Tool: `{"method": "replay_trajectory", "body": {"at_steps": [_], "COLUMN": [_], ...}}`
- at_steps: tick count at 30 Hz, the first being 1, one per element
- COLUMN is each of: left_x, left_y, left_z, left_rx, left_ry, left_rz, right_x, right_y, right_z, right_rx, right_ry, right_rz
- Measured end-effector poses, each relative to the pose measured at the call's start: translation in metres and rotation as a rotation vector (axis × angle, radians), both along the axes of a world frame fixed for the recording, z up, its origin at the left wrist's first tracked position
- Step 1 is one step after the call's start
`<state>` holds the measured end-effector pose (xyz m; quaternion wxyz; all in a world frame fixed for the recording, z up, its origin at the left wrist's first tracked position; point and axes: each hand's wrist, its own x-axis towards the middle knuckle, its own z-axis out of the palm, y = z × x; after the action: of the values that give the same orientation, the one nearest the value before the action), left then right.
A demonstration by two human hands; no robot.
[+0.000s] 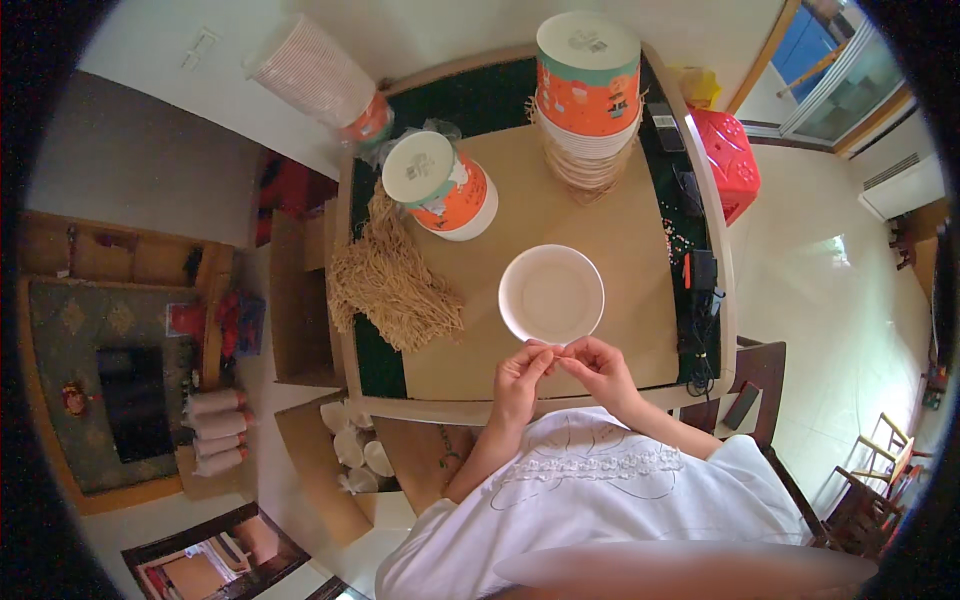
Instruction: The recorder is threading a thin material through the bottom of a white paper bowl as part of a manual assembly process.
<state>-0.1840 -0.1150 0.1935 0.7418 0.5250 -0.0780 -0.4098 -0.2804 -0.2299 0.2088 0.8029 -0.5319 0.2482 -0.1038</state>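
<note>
A white paper bowl [552, 292] stands upright on the brown board [480, 365], and its inside shows bare. Just in front of its near rim, my left hand [521, 376] and my right hand [602, 374] meet at the fingertips. Both are closed in a pinch; whatever lies between the fingers is too small to make out. To the left is a heap of tan paper strings [395, 275]. Beyond it sits a short stack of upturned orange and green printed bowls [440, 187]. A taller upturned stack [588, 95] stands at the back, with more strings around its lower part.
A plastic-wrapped stack of bowls [325, 78] leans at the table's back left corner. Small beads [675, 240], a black adapter [700, 270] and cables line the right edge. A red stool [725, 160] stands beyond. An open carton [325, 465] with white bowls is at lower left.
</note>
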Motion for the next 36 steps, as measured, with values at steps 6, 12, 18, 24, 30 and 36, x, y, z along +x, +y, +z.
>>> {"method": "replay_trajectory", "body": {"at_steps": [6, 12, 18, 24, 30, 36], "left_x": [0.001, 0.003, 0.012, 0.012, 0.011, 0.013], "left_y": [-0.001, -0.008, -0.006, -0.007, -0.007, -0.004], "left_z": [-0.001, 0.012, 0.013, 0.002, 0.002, 0.002], "left_rx": [-0.011, 0.177, 0.276, 0.297, 0.23, 0.223], "left_ry": [-0.013, -0.235, -0.198, -0.255, -0.16, -0.158], "left_rz": [-0.026, -0.007, -0.127, -0.291, -0.243, -0.257], "right_x": [0.003, 0.003, 0.0, -0.001, 0.0, 0.0], "right_y": [-0.001, -0.003, -0.002, 0.002, 0.001, -0.001], "right_z": [-0.003, -0.013, -0.011, -0.007, -0.011, -0.022], "right_rx": [-0.01, -0.1, -0.143, -0.244, -0.216, -0.15], "right_ry": [0.015, 0.107, 0.11, 0.054, 0.064, 0.086], "right_rz": [-0.032, -0.053, -0.084, -0.061, -0.043, -0.028]}}
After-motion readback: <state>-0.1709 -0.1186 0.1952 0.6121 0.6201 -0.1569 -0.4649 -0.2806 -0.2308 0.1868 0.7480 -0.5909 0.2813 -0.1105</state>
